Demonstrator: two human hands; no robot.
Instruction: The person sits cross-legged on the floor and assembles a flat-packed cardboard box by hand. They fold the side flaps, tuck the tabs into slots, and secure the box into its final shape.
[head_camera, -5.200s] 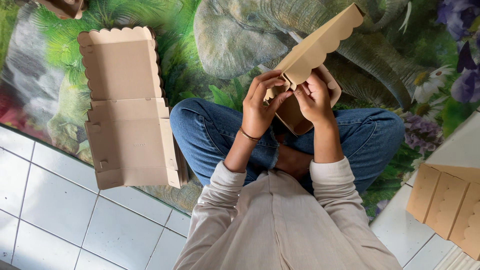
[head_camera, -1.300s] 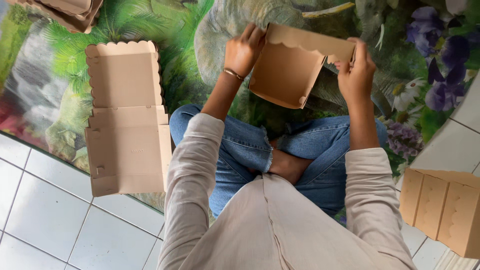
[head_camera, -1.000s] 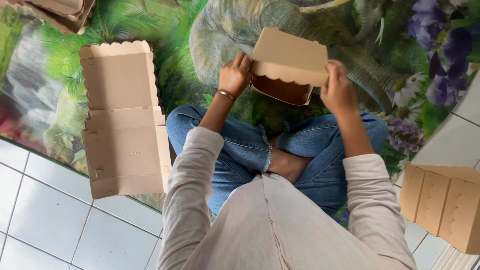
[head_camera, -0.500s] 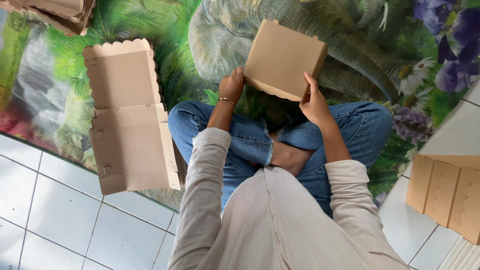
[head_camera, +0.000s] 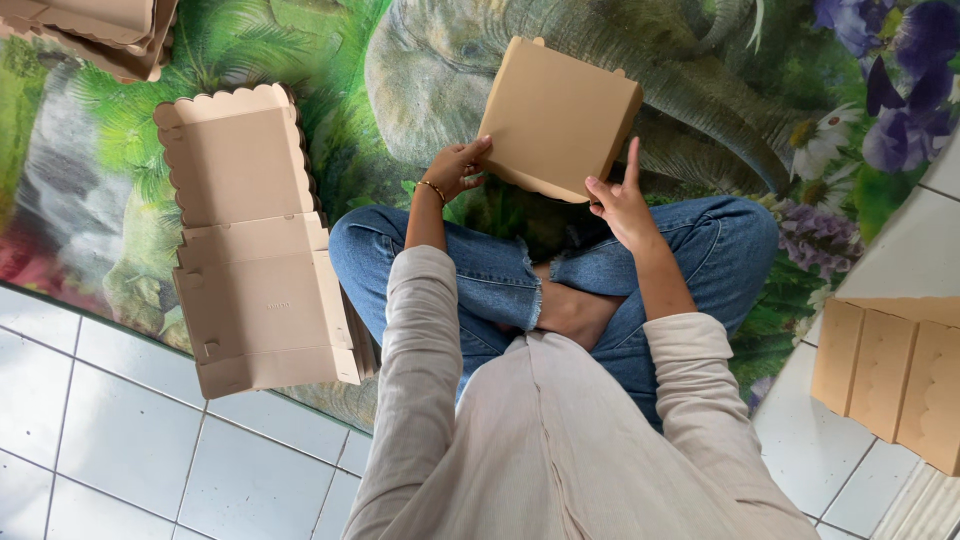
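I sit cross-legged in blue jeans on a printed floor mat (head_camera: 440, 60). Both hands hold a folded brown cardboard box (head_camera: 558, 115) with its lid closed, raised above my knees. My left hand (head_camera: 455, 168), with a thin bracelet at the wrist, grips the box's left lower edge. My right hand (head_camera: 620, 198) grips its right lower corner, with the forefinger pointing up along the side.
A stack of flat, unfolded cardboard box blanks (head_camera: 250, 240) with scalloped edges lies on the mat to my left. More folded boxes (head_camera: 100, 30) sit at the top left. Another cardboard pile (head_camera: 890, 370) rests on the white tiles at the right.
The open box has been shut: its scalloped lid folded down, and the closed box tilted up and turned slightly in both hands.
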